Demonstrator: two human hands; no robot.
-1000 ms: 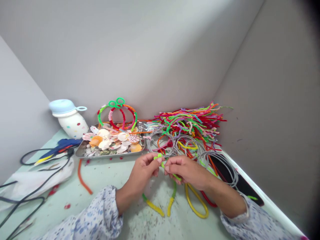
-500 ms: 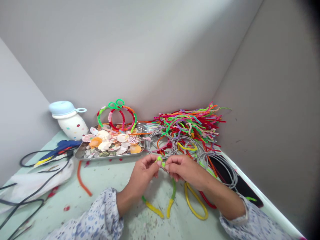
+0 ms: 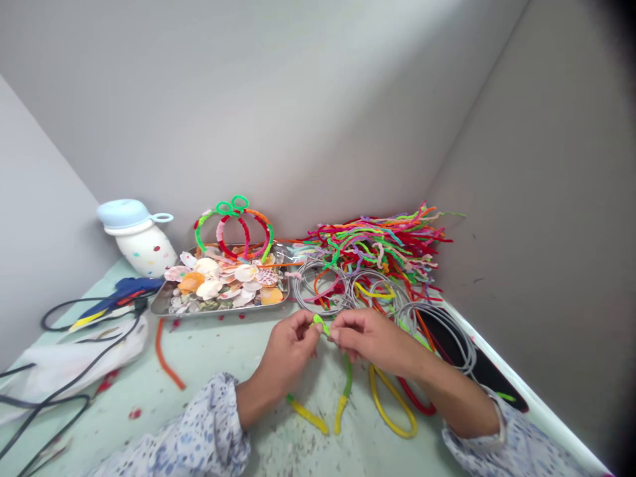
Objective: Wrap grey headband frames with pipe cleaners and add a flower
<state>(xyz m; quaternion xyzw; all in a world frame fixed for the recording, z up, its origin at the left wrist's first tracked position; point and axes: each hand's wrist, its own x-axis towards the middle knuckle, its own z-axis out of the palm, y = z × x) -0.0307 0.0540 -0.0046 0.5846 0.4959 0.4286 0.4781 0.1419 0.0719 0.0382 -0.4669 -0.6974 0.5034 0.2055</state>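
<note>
Pinching a small lime-green pipe cleaner [image 3: 322, 325] from both sides: left hand [image 3: 288, 348] with thumb and forefinger clamped on one end, right hand [image 3: 375, 341] with fingertips drawn together on the other. Held just above the tabletop [image 3: 213, 361], at center, near the front of grey wire coils [image 3: 466, 334]; probably gripped in opposition to steady something so short and pliable, and to control the bend.

Showing below the hands, a fuzzy green-and-yellow band [image 3: 346, 381], with yellow tips apart and pointed toward the wearer; upper part hidden behind the fingers, so impossible to tell whether joined to the lime piece. Lying beside it, a smooth-looking yellow loop [image 3: 405, 434], shaped like a teardrop.

Propped upright at the metal tray [image 3: 218, 312], wrapped headbands [image 3: 271, 235] with plush surfaces and green curled rings on top, perhaps set there for support from the heaped seashells [image 3: 210, 289], ribbed, fan-shaped, white and orange. Piled against the wall to the right, a tangled bundle of pipe cleaners [image 3: 377, 238], soft and many-colored, likely within easy reach. Resting at far left, a speckled white bottle [image 3: 144, 250] with pale blue lid, near a crumpled, translucent plastic bag [image 3: 97, 354].
</note>
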